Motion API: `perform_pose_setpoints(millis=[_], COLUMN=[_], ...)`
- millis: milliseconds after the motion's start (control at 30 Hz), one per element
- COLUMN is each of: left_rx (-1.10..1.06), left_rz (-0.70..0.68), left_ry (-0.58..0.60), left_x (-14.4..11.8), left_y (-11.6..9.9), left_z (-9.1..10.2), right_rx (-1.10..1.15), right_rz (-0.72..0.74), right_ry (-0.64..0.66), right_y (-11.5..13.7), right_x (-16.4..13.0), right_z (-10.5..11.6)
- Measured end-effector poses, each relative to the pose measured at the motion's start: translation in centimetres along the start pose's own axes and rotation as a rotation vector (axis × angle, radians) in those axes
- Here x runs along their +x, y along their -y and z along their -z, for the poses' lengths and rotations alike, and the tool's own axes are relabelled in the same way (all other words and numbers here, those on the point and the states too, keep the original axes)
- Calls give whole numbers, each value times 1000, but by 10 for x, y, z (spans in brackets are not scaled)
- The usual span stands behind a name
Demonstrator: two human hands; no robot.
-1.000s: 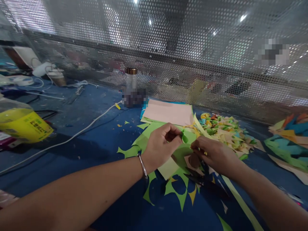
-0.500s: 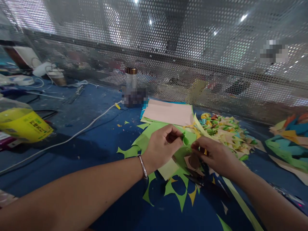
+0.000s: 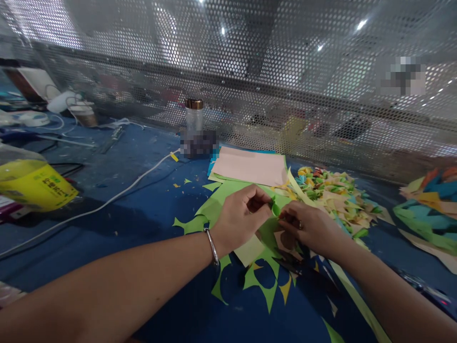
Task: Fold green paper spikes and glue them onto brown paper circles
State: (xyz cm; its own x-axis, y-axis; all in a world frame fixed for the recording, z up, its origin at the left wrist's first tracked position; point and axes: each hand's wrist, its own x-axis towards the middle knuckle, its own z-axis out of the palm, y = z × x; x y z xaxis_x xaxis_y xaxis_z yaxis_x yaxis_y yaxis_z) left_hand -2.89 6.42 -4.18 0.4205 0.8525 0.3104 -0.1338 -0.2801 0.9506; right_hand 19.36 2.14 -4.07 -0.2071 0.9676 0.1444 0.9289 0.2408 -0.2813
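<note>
Between my two hands, just above the cut green sheet [image 3: 228, 193], the small green paper piece [image 3: 275, 208] sits pinched by left hand [image 3: 240, 214] fingertips; right hand [image 3: 310, 227] fingers close on it too. Pulling apart risks tearing it.

A single head-worn camera looks forward and down, close over the blue bench [image 3: 143, 209], facing the perforated metal screen [image 3: 250, 71] at twelve o'clock.

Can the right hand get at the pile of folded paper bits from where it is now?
Probably yes: the pile lies just beyond the right hand, with nothing standing between, though its fingers are busy at the green piece.
</note>
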Motion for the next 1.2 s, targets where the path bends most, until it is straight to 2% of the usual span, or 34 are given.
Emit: perform_pose_setpoints(millis=[167, 367, 500, 633, 800, 1200], left_rx=[-2, 2, 82, 182, 215, 170], left_rz=[0, 25, 47, -19, -104, -8], left_ry=[8, 31, 54, 55, 24, 0], left_x=[0, -1, -4, -7, -10, -11], left_y=[0, 4, 1, -5, -6, -3], left_z=[1, -2, -4, -5, -7, -10], right_rx=[104, 293, 712, 994, 1033, 1197], right_rz=[-7, -98, -265, -342, -372, -429], right_ry=[-47, -220, -391, -423, -398, -475], right_y=[2, 3, 17, 38, 52, 66], right_x=[0, -13, -20, -23, -24, -24], right_z=[2, 18, 21, 16, 9, 6])
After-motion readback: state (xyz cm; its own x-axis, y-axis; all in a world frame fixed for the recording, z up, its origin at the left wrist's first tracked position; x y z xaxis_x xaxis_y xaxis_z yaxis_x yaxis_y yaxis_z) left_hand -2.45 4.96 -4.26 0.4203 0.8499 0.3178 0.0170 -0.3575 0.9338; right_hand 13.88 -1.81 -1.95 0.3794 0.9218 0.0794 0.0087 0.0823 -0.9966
